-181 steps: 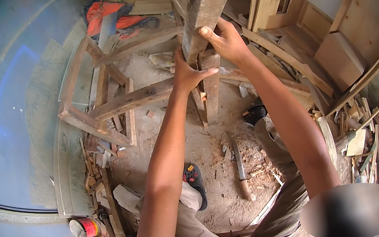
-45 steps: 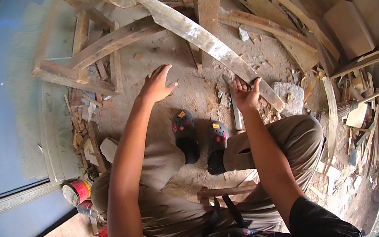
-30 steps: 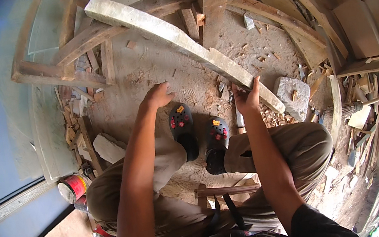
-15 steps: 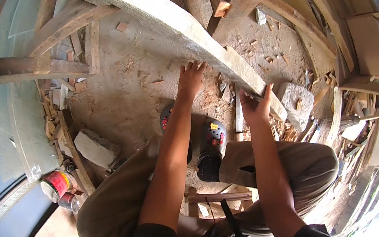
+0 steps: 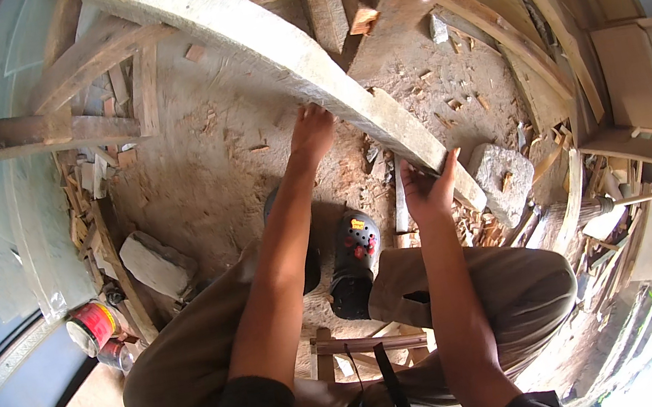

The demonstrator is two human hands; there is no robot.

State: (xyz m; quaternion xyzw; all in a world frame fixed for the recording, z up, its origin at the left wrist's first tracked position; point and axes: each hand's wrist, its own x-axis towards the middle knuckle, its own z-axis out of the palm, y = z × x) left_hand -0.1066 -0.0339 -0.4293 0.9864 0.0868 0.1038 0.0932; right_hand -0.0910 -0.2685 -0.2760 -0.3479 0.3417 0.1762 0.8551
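Observation:
A long, pale wooden beam (image 5: 276, 49) slants from the upper left down to the right in front of me, with a notched step near its close end. My right hand (image 5: 431, 189) grips it close to that end, thumb along the side and the fingers partly hidden beneath. Farther up, my left hand (image 5: 313, 130) is closed at the beam's lower edge, its fingertips tucked against the underside and partly out of sight.
Dark timber frames (image 5: 50, 132) stand at the far left and top. A concrete block (image 5: 503, 182) lies right of the beam's end, another block (image 5: 156, 263) by my left knee. Wood scraps (image 5: 478, 222) litter the floor. A red can (image 5: 92, 327) stands at left.
My left hand's fingers have gone from spread to curled against the beam. The beam and both hands appear slightly farther left in the view.

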